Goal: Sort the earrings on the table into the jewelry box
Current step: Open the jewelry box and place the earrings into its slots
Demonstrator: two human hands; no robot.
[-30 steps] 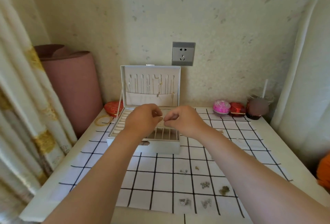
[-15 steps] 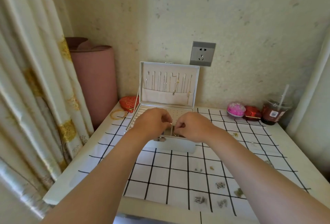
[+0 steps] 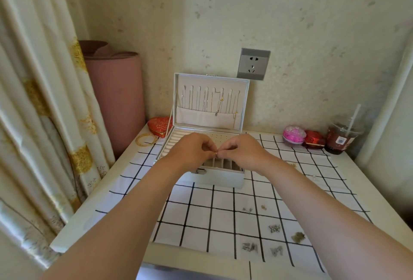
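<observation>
A white jewelry box (image 3: 220, 178) stands open at the back of the table, its lid upright with necklaces hanging inside. My left hand (image 3: 192, 150) and my right hand (image 3: 242, 151) meet fingertip to fingertip above the box's tray and pinch one small gold earring (image 3: 216, 153) between them. Several loose earrings (image 3: 273, 228) lie scattered on the checked cloth (image 3: 201, 224) at the front right, with a few more (image 3: 293, 165) farther back on the right.
Gold bangles (image 3: 146, 139) and a red heart-shaped box (image 3: 159, 125) lie left of the jewelry box. A pink case (image 3: 293, 135), a red case (image 3: 314, 139) and a drink cup with a straw (image 3: 340, 138) stand at the back right. A curtain (image 3: 44, 112) hangs on the left.
The view has shifted, so the table sits lower and more to the right in the frame. Both hands stay together over the box, still pinching the earring.
</observation>
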